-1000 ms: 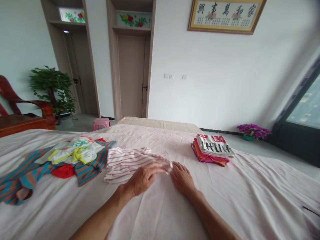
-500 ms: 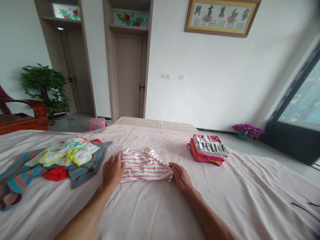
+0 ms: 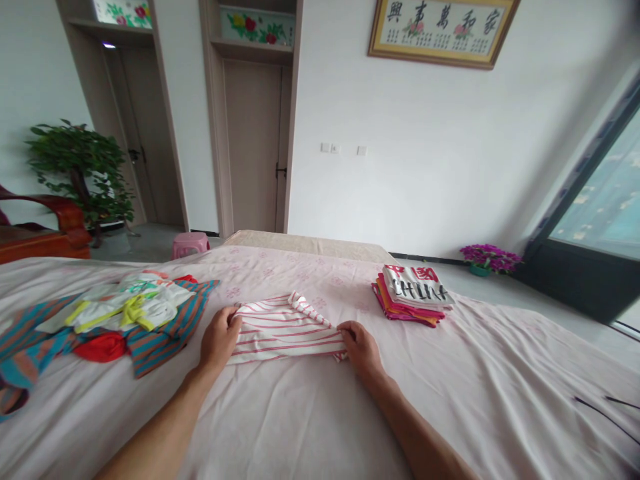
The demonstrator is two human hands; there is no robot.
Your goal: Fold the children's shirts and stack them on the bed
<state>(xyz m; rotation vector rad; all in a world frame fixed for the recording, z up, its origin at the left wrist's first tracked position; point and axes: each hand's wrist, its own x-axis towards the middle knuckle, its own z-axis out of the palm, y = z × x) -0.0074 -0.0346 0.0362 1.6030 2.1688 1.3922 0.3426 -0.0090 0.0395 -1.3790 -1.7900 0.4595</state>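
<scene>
A white garment with red stripes [image 3: 280, 330] lies on the pale bedsheet [image 3: 270, 413] in front of me, its far edge partly rolled. My left hand [image 3: 220, 337] pinches its left edge between thumb and fingers. At the opposite end, my right hand [image 3: 359, 343] is closed on the right edge, where the cloth bunches a little. The fabric is stretched between both hands. Which kind of garment it is, I cannot tell.
Loose clothes, with a blue-and-brown striped garment [image 3: 160, 340] among them, lie heaped on the left. To the right is a folded stack with a white "CHINA" shirt [image 3: 417, 287] on top. A pink stool [image 3: 190, 245] stands beyond the bed.
My left hand has closed on the garment's left edge and shifted slightly left. The cloth is now pulled flatter and straighter; my right hand keeps its hold at the right end.
</scene>
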